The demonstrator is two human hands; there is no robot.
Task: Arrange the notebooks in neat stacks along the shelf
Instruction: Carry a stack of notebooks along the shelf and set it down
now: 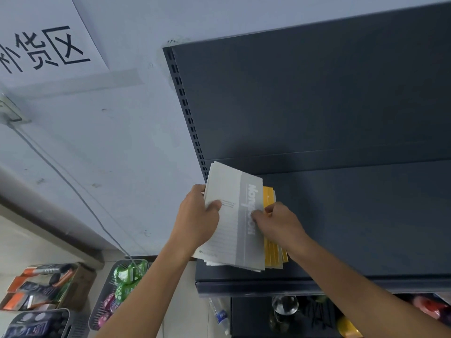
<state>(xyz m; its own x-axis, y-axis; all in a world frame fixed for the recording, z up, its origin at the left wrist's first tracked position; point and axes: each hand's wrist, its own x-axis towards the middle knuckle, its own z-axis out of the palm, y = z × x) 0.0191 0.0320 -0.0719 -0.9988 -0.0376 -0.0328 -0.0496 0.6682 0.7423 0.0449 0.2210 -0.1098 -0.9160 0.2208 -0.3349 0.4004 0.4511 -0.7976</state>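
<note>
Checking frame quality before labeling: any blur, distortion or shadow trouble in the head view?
Head view: wide-angle bend curves the shelf edges and the wall sign; lettering on the grey notebook is soft but partly readable; both hands, left hand and right hand, are sharp; light is even, no glare.

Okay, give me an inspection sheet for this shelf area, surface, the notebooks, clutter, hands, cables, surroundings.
Surface: dark shelf, bare to the right of the notebooks.
Job's things: grey notebooks fanned unevenly at the shelf's left end; yellow notebooks under and beside them, edges not flush.
Clutter: nothing seen on the shelf.
Hands: left hand grips the grey notebooks' left edge; right hand presses at the right edge, over the yellow ones.
Cables: grey cable runs down the wall to the left.
Surroundings: printed wall sign; baskets of small goods on the floor; plastic bottle and other goods below the shelf.
</note>
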